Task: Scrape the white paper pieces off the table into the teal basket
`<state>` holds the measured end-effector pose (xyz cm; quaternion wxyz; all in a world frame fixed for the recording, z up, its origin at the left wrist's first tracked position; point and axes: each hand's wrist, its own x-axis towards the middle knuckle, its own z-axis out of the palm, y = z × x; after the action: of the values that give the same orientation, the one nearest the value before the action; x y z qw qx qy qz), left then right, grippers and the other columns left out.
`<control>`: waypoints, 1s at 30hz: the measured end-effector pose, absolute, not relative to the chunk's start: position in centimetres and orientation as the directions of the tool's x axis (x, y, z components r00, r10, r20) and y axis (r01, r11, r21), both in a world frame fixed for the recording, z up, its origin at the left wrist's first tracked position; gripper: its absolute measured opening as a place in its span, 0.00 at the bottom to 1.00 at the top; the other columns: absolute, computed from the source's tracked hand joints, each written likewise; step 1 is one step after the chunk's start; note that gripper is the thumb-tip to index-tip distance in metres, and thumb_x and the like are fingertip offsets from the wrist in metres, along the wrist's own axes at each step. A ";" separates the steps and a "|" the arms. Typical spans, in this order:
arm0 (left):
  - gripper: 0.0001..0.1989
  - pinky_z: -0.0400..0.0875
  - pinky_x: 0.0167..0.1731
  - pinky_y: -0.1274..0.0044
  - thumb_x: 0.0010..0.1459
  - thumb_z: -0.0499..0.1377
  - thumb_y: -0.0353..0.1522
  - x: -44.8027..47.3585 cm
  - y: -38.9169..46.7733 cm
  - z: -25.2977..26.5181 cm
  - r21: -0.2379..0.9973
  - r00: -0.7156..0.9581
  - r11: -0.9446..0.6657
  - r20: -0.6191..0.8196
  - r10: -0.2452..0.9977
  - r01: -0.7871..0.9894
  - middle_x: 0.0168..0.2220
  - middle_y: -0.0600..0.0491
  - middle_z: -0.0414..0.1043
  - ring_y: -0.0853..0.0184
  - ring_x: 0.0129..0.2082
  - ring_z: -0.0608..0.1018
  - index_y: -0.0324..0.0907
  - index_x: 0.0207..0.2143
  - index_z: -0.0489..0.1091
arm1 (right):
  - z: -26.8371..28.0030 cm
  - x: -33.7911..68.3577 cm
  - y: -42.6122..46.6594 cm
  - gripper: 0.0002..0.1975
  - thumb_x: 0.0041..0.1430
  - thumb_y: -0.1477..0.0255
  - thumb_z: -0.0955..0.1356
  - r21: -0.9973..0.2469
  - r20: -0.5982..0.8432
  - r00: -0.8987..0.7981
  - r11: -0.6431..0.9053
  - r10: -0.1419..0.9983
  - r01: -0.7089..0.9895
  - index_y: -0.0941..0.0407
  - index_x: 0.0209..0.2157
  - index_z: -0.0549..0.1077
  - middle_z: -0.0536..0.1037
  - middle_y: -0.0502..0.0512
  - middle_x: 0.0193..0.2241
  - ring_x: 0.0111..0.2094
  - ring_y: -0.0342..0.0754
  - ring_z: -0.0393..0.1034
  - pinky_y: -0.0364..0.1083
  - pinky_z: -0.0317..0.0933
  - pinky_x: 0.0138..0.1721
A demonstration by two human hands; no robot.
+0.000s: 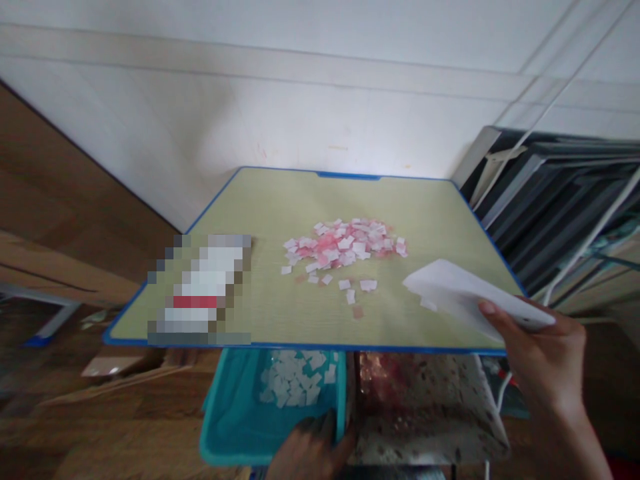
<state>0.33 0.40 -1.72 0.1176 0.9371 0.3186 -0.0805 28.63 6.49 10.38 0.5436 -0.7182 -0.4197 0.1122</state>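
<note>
My right hand (547,363) grips a white flat scraper-like piece (465,290) with a small hole near its held end. Its broad end is tilted over the right side of the low table (275,200), by a small white paper square (429,304). A heap of small white and pink paper squares (345,245) lies mid-table, with several strays in front. Below the front edge, my left hand (313,450) is closed at the right wall of a teal plastic tub (227,407), thumb outside, fingers inside. White paper squares (293,380) lie in the tub.
A blurred-out flat item (203,287) lies on the table's left. A speckled, stained surface (425,407) adjoins the tub. Dark flat panels (555,180) lean at right, with a white cable (590,247) in front. Cardboard (75,200) stands left; a white wall rises behind.
</note>
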 end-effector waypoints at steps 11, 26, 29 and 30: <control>0.28 0.67 0.25 0.74 0.53 0.57 0.30 0.6 0.3 -2.1 0.155 0.780 -0.768 -0.210 0.589 0.622 0.32 0.49 0.70 0.63 0.27 0.71 0.47 0.55 0.51 | 11.5 27.6 8.7 0.09 0.42 0.66 0.70 -0.850 0.212 0.327 0.008 0.921 0.527 0.59 0.22 0.76 0.70 0.48 0.14 0.14 0.38 0.57 0.38 0.49 0.13; 0.21 0.66 0.23 0.76 0.52 0.58 0.31 0.8 0.4 -2.3 0.121 0.796 -0.789 -0.168 0.582 0.603 0.31 0.49 0.69 0.63 0.25 0.71 0.46 0.50 0.60 | 10.2 27.1 9.4 0.10 0.42 0.67 0.70 -0.877 0.223 0.403 0.002 0.888 0.481 0.61 0.22 0.75 0.68 0.48 0.14 0.15 0.39 0.57 0.39 0.51 0.14; 0.22 0.67 0.23 0.75 0.52 0.58 0.31 0.9 0.4 -2.0 0.116 0.801 -0.796 -0.181 0.571 0.594 0.32 0.48 0.69 0.62 0.26 0.72 0.45 0.50 0.59 | 10.3 27.3 9.3 0.10 0.41 0.66 0.70 -0.868 0.207 0.381 -0.010 0.901 0.496 0.60 0.22 0.74 0.68 0.48 0.13 0.14 0.38 0.56 0.39 0.50 0.12; 0.22 0.67 0.23 0.75 0.52 0.58 0.31 0.9 0.5 -1.9 0.112 0.801 -0.797 -0.184 0.570 0.594 0.31 0.48 0.69 0.62 0.26 0.72 0.44 0.50 0.59 | 10.4 27.5 9.2 0.10 0.41 0.66 0.70 -0.868 0.209 0.391 -0.013 0.896 0.496 0.60 0.22 0.74 0.68 0.48 0.13 0.14 0.38 0.56 0.39 0.49 0.12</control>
<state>0.88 0.46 -1.88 0.0825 0.9452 0.3078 -0.0705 27.47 9.18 10.35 0.4814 -0.6809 -0.5114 0.2078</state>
